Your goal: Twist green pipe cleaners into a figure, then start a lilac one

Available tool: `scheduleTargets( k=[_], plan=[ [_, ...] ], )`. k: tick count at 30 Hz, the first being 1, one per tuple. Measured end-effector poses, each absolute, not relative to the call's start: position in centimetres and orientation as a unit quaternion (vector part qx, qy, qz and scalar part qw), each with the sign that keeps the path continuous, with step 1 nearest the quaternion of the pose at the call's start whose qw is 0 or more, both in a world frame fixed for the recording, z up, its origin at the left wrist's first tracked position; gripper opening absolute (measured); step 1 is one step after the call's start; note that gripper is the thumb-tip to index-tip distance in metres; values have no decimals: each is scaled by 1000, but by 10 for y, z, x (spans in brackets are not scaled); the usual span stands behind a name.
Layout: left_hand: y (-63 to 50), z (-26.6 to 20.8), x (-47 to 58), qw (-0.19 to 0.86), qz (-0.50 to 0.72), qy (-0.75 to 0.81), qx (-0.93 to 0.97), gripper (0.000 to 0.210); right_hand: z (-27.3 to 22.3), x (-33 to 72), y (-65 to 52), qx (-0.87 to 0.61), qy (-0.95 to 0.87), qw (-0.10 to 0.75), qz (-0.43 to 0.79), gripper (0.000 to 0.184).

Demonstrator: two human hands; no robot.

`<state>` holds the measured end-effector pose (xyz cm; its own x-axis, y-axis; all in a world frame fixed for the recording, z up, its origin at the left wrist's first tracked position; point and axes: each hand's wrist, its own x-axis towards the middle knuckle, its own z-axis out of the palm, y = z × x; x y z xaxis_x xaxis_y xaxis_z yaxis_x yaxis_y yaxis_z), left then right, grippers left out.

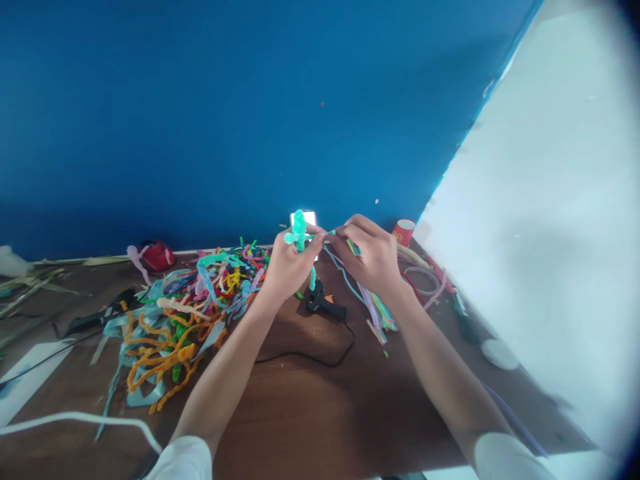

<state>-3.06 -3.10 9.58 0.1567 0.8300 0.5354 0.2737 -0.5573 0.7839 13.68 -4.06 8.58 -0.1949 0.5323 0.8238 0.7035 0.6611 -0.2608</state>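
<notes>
My left hand (290,270) is closed around a mint-green pipe-cleaner figure (299,225). Its rounded top stands above my thumb, and a fuzzy stem hangs below my fingers. To the right, my right hand (373,257) pinches the end of a thin green strand that stretches from the left fingertips; it looks like part of the same pipe cleaner. Between the right fingers some yellow-green shows, too small to make out. Behind the figure glows a phone-like bright screen (311,217). Under my hands lies a black glue gun (323,303) with its cord.
A heap of colourful pipe cleaners (215,280) covers the left side, with an orange bundle (165,363) in front. Pastel pipe cleaners (375,310) lie below my right hand. A red paper cup (404,232) stands near the blue wall (250,120). A white cable (80,417) crosses the lower left.
</notes>
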Motion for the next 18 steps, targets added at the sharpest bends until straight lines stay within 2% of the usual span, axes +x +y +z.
scheduleTargets(
  k=[3, 6, 8, 10, 13, 18],
  plan=[
    [-34, 97, -30, 180, 513, 363, 756, 13, 86, 130, -41, -416, -728, 544, 28, 27],
    [-35, 96, -32, 113, 494, 326, 798, 18, 88, 127, -42, -397, -663, 571, 277, 38],
    [-35, 94, -33, 85, 491, 302, 813, 18, 88, 126, -42, -357, -587, 557, 466, 37],
    [-35, 93, -33, 70, 501, 292, 812, 15, 87, 126, -41, -319, -517, 542, 581, 34],
    [-35, 95, -30, 110, 534, 291, 786, 13, 86, 126, -40, -296, -487, 558, 603, 33],
    [-37, 100, -30, 224, 523, 336, 750, 19, 89, 125, -44, -342, -563, 603, 450, 39]
  ],
)
